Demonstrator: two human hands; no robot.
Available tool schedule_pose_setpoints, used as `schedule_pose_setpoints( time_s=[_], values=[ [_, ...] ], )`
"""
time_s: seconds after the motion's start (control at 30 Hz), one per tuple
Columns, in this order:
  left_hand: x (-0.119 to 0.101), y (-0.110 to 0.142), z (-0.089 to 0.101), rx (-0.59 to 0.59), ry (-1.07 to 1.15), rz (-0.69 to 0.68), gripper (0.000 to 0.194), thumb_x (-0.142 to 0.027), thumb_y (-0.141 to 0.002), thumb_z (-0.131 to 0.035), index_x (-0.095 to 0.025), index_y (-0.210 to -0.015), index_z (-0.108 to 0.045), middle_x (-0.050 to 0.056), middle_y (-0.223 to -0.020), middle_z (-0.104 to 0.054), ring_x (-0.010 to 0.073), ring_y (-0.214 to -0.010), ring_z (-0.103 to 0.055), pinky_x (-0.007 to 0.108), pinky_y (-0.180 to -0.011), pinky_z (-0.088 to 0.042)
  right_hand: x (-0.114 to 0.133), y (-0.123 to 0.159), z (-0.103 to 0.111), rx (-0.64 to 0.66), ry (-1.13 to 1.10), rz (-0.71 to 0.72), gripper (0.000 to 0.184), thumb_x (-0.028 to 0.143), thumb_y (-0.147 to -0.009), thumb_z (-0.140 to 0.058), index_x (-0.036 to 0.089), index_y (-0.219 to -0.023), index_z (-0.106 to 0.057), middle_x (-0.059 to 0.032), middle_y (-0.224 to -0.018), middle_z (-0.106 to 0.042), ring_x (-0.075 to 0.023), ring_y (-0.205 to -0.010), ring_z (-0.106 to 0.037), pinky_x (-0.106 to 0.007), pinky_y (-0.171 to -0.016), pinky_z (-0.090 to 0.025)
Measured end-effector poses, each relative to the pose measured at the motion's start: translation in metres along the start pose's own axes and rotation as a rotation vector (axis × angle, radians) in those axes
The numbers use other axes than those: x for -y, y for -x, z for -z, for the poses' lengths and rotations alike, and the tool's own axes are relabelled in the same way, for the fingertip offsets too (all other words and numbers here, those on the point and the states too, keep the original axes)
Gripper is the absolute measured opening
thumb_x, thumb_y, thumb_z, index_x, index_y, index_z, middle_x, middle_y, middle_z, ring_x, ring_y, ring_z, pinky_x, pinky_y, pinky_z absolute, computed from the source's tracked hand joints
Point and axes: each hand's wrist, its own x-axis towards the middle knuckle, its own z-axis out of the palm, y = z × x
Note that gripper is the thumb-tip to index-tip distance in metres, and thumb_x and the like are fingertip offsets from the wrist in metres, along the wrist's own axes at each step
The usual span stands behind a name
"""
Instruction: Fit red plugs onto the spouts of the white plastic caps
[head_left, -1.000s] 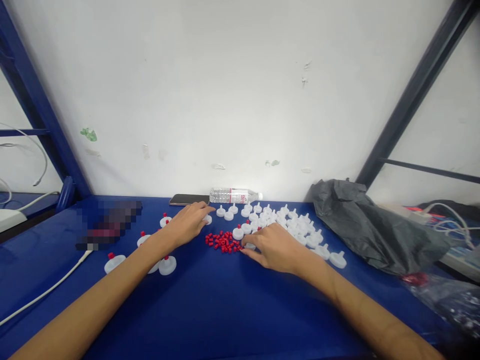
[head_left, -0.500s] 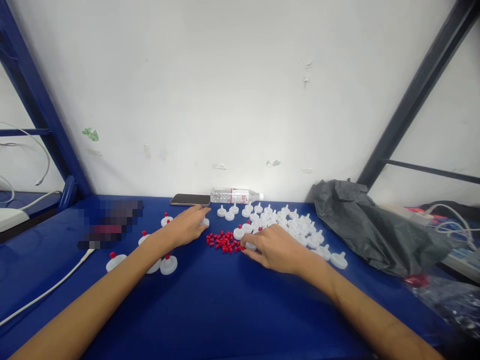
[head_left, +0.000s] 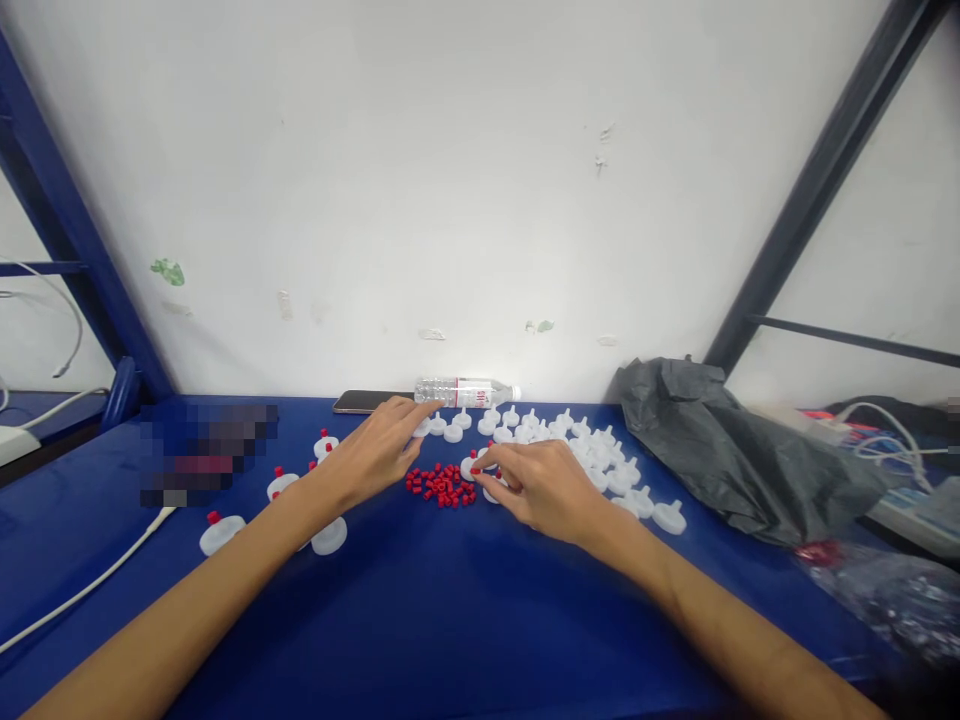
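1 partly hidden red cap (head_left: 475, 471) is in the right hand (head_left: 551, 490).

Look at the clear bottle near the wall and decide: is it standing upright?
No, the clear bottle lies on its side at the foot of the wall, white cap toward the right.

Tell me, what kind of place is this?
Probably a small workshop bench: there's a blue tabletop, a pile of little red caps and lots of white spouted lids.
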Motion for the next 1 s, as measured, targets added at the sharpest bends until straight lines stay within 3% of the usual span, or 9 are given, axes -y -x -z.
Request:
schedule_pose_setpoints(
  time_s=[0.13,0.33,0.53,0.73,0.87,1.0],
  values=[
    [-0.025,0.001,0.003,0.012,0.079,-0.031,0.068,-0.018,-0.095,-0.047,-0.030,-0.156,-0.020,0.010,-0.131,-0.063,0.0246,-0.113,-0.062,0.042,-0.096,-0.051,0.002,0.001,-0.001,-0.197,-0.046,0.088,0.012,0.026,-0.097,-0.057,0.019,-0.095,-0.068,-0.0012,-0.082,-0.071,-0.0090,-0.064,-0.063,-0.021,-0.057,-0.041],
    [-0.051,0.007,-0.001,0.000,0.144,-0.152,0.066,-0.016,-0.094,-0.051,-0.029,-0.154,-0.025,0.008,-0.121,-0.066,0.0225,-0.109,-0.063,0.039,-0.094,-0.053,0.005,0.000,0.001,-0.282,0.025,0.200,0.009,0.022,-0.096,-0.060,0.018,-0.095,-0.067,-0.0032,-0.084,-0.070,-0.0105,-0.066,-0.064,-0.021,-0.056,-0.045],
    [-0.060,0.010,0.003,-0.029,0.311,-0.118,0.063,-0.021,-0.097,-0.051,-0.033,-0.153,-0.026,0.006,-0.135,-0.063,0.0219,-0.116,-0.063,0.040,-0.099,-0.052,0.002,0.001,-0.001,-0.246,-0.102,0.101,0.007,0.024,-0.097,-0.060,0.019,-0.096,-0.066,-0.0016,-0.087,-0.074,-0.0096,-0.063,-0.066,-0.020,-0.058,-0.047],
    [-0.063,0.008,0.005,-0.038,0.546,-0.070,0.061,-0.022,-0.095,-0.054,-0.034,-0.150,-0.032,0.004,-0.126,-0.069,0.0226,-0.105,-0.070,0.040,-0.096,-0.054,0.001,0.003,-0.006,-0.239,-0.261,-0.023,0.008,0.026,-0.095,-0.064,0.022,-0.099,-0.069,0.0005,-0.088,-0.077,-0.0100,-0.061,-0.066,-0.022,-0.059,-0.049],
    [-0.068,0.006,0.005,-0.034,0.816,0.013,0.060,-0.028,-0.095,-0.057,-0.032,-0.150,-0.034,0.008,-0.129,-0.067,0.0227,-0.103,-0.071,0.039,-0.092,-0.057,0.003,0.002,-0.007,-0.239,-0.397,-0.100,0.007,0.027,-0.092,-0.067,0.023,-0.097,-0.071,0.0016,-0.086,-0.076,-0.0093,-0.059,-0.063,-0.021,-0.057,-0.049],
    [-0.071,0.005,0.007,0.021,1.081,0.131,0.069,-0.032,-0.091,-0.063,-0.037,-0.151,-0.029,0.010,-0.135,-0.063,0.0218,-0.098,-0.072,0.040,-0.088,-0.059,0.005,0.000,-0.006,-0.253,-0.495,-0.136,0.006,0.024,-0.091,-0.068,0.024,-0.095,-0.072,0.0019,-0.083,-0.074,-0.0104,-0.062,-0.065,-0.021,-0.057,-0.051]
  ],
)
